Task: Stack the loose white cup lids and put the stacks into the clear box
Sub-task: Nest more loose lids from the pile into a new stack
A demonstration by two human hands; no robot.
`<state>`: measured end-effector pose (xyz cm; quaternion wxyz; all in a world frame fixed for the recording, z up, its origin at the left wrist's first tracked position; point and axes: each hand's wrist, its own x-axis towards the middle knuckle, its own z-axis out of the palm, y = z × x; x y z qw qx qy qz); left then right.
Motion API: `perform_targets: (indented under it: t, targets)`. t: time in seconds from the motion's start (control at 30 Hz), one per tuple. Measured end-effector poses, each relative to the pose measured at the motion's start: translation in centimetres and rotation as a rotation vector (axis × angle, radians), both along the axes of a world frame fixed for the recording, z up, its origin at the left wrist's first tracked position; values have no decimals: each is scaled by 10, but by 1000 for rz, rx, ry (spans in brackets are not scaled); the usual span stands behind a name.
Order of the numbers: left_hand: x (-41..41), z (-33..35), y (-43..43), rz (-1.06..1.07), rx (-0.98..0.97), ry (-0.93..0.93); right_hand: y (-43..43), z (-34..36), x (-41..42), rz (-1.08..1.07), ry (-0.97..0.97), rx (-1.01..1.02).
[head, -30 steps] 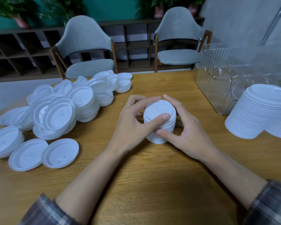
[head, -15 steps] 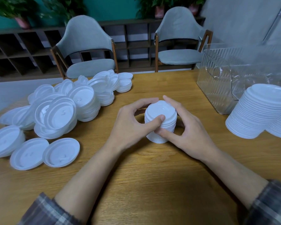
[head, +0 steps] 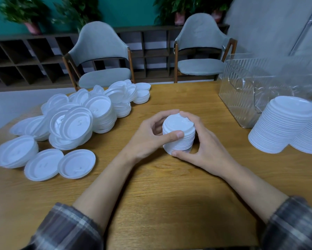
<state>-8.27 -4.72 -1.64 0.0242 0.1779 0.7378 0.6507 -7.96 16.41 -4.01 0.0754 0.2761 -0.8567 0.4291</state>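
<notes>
Plaid sleeves [head: 65,226] at the near edge, both forearms reaching out over the wooden worktop [head: 160,195], and here in the middle is the stack [head: 183,143], a short column of nested lids standing on the wood. The left hand [head: 146,139] has its grip closed round it, thumb across the front and fingers curled behind. The right hand [head: 207,152] wraps the other side, thumb down at the base, fingers up over the far rim. These look like thin moulded plastic, very light, smooth and a bit slick, and I'd say the rims flex if pinched hard. So a column like this wants holding low and from both sides, with a finger on top so nothing slides off or fans out. The wood looks flat and matte, good footing for a stack. Out to the left the loose lids [head: 75,123] lie in a heap, some part-nested, a few lying flat nearest us. To the right, two tall stacks [head: 285,127] stand just in front of the box [head: 250,92], ribbed and clear, and whether it holds anything I can't tell. Beyond the worktop are two grey chairs [head: 101,56], a dark shelf [head: 25,58] along a teal wall, and plants [head: 25,13] on top.
</notes>
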Motion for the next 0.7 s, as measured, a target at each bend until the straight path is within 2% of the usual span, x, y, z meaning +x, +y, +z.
perform_targets:
  t: [0.2, 0.47, 0.6, 0.7]
  targets:
    - [11, -5, 3, 21, 14, -15, -2, -4, -2, -2, 84, -12]
    - [49, -10, -4, 301, -32, 105, -6, 1, 10, -24, 118, 2]
    - [74, -23, -22, 501, -299, 373, -21, 3, 27, -40, 127, -32]
    - [89, -29, -38, 572, -458, 542, -33, 8, 37, -28, 126, -62]
